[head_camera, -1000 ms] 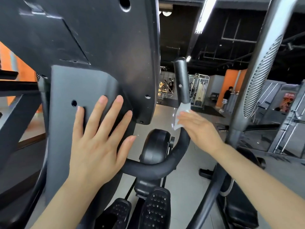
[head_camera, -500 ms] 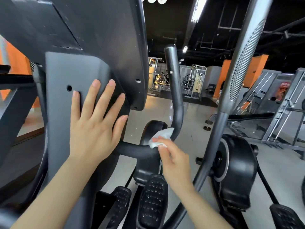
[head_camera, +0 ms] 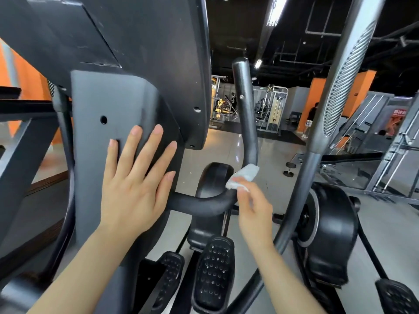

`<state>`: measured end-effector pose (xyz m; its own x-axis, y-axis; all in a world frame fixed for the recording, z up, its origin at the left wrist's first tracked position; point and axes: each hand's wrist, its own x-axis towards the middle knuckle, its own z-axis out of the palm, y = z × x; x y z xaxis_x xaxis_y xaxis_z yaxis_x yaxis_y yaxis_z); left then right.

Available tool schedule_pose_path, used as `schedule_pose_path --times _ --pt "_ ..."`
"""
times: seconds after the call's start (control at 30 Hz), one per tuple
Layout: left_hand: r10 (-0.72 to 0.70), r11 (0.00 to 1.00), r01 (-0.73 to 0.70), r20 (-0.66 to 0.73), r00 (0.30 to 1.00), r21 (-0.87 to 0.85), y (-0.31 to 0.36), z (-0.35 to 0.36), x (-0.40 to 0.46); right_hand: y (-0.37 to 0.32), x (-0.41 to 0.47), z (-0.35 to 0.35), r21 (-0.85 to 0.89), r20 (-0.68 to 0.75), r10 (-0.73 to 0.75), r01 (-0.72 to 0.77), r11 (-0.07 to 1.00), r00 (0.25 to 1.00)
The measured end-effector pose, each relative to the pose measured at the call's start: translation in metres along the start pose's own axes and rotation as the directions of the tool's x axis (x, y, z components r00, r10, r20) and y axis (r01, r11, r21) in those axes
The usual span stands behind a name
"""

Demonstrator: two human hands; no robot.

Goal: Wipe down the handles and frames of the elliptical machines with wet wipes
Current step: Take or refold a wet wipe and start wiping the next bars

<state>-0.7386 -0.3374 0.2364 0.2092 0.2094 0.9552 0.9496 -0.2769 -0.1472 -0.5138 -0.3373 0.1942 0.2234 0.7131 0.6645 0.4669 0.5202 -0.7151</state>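
fingers of the left hand are spread straight and lie flat against the grey moulded column of the elliptical machine, just under its big dark console housing; this hand holds nothing. the right hand pinches a crumpled white wet wipe between thumb and fingertips, the rest of the fingers loosely curled, though motion blur hides the exact grip. the wipe is pressed on the curved black tubular handlebar, right at the bend where the bar turns from its level run out of the column into its upright end. the left thumb sits near the point where the bar leaves the column.

below the bar stand two black studded foot pedals and a rounded black flywheel cover. to the right a long silver-grey swing arm with a ribbed grip runs up past the right forearm, and beyond it sits another black elliptical flywheel housing. farther off lie a glossy grey floor, orange pillars, weight racks and a small dumbbell.
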Motion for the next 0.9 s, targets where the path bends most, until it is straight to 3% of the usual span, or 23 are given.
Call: schedule_pose_path --times 0.1,0.23,0.33,0.43,0.57,0.63,0.7,0.9 --pt "0.001 1.0 -0.001 0.002 1.0 0.006 0.0 0.001 0.001 -0.017 -0.04 0.032 0.028 -0.043 -0.23 0.231 0.973 0.972" --pt "0.005 1.0 -0.005 0.004 1.0 0.026 0.0 0.002 -0.001 -0.037 -0.064 0.055 0.06 0.14 -0.401 0.396 0.916 0.905" --pt "-0.001 1.0 0.001 0.013 1.0 0.009 0.001 0.0 -0.002 -0.05 -0.054 0.045 0.149 0.14 -0.281 0.26 0.954 0.95" --pt "-0.018 1.0 0.018 0.017 1.0 0.0 0.003 -0.001 -0.001 -0.048 -0.005 0.013 0.185 -0.026 -0.153 0.155 0.971 0.988" --pt "-0.022 1.0 0.021 0.004 1.0 0.02 0.004 -0.001 -0.001 -0.064 0.1 -0.022 -0.014 -0.27 -0.367 0.378 0.926 0.89" --pt "-0.018 1.0 0.018 0.004 1.0 0.018 0.004 -0.002 0.001 -0.072 0.152 -0.021 -0.134 -0.254 -0.479 0.46 0.878 0.84" --pt "-0.014 1.0 0.014 0.001 1.0 0.016 0.003 -0.002 0.001 -0.07 0.189 -0.012 -0.207 -0.175 -0.513 0.478 0.854 0.84" --pt "0.0 1.0 0.0 -0.001 1.0 0.023 0.002 0.0 0.002 -0.012 0.173 0.002 -0.193 -0.149 -0.549 0.52 0.832 0.822"
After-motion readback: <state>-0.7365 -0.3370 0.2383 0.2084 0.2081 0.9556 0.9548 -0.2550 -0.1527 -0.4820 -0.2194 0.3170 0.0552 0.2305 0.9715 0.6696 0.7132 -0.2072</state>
